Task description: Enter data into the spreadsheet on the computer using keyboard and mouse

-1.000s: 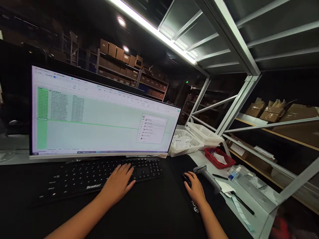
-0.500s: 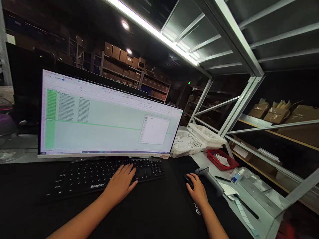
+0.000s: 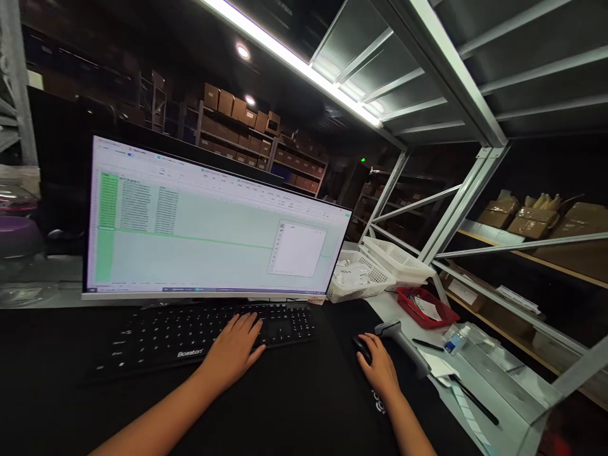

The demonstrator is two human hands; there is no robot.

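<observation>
My left hand [image 3: 234, 347] lies flat on the right part of a black keyboard [image 3: 166, 335], fingers stretched forward over the keys and thumb spread to the side. My right hand [image 3: 379, 364] is curled over a dark computer mouse [image 3: 361, 348], which is partly hidden under the palm and fingers. Just right of that hand rests a grey barcode scanner [image 3: 403, 345]. Behind the keyboard stands a wide monitor [image 3: 223, 253]; its screen shows a spreadsheet with a green column and a small white window at the right.
White perforated baskets [image 3: 361, 278] and a red tray [image 3: 427, 308] with papers stand right of the monitor. A small bottle [image 3: 456, 340], papers and a dark pen-like stick [image 3: 477, 399] lie on the right side. A metal rack frame [image 3: 456, 215] rises there, with cardboard boxes on shelves behind.
The view has shifted slightly, so the scene sits a little further right. Both hands stay in the same places on the keyboard and the mouse.
</observation>
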